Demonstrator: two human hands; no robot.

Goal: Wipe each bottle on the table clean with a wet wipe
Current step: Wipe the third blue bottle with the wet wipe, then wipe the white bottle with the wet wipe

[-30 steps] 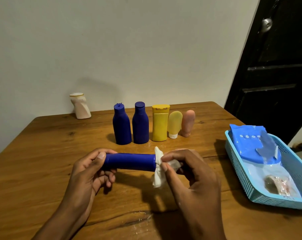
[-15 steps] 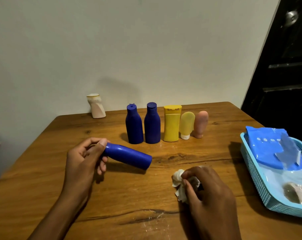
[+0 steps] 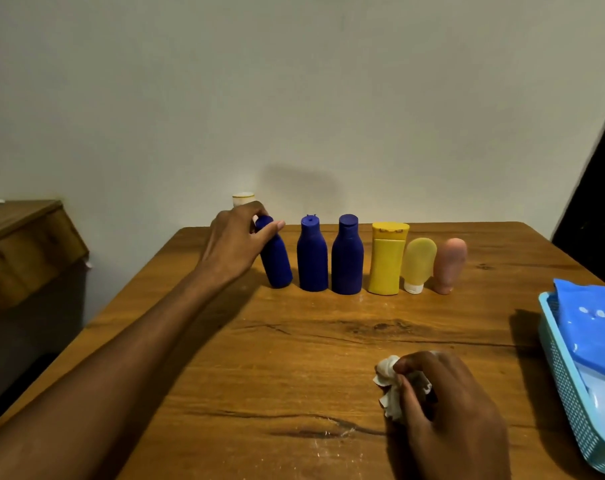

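1. Your left hand (image 3: 237, 242) grips the blue bottle (image 3: 276, 259) near its cap at about 11 o'clock on the table (image 3: 294, 341); half a second ago it lay tilted in front of you, now it leans at the left end of the row, base on the wood, not yet upright.
2. Your right hand (image 3: 446, 403) has left the bottle and pinches the crumpled wet wipe (image 3: 389, 389) at 5 o'clock, so this bottle looks finished.
3. Beside it stand two blue bottles (image 3: 312, 259), a yellow bottle (image 3: 387, 259), a pale yellow tube (image 3: 418, 265) and a pink tube (image 3: 448, 265).
4. A white bottle (image 3: 243, 199) sits behind your left hand; mind your knuckles.
5. The blue basket (image 3: 564, 386) at 3 o'clock holds the wipes pack (image 3: 592, 320), well clear.
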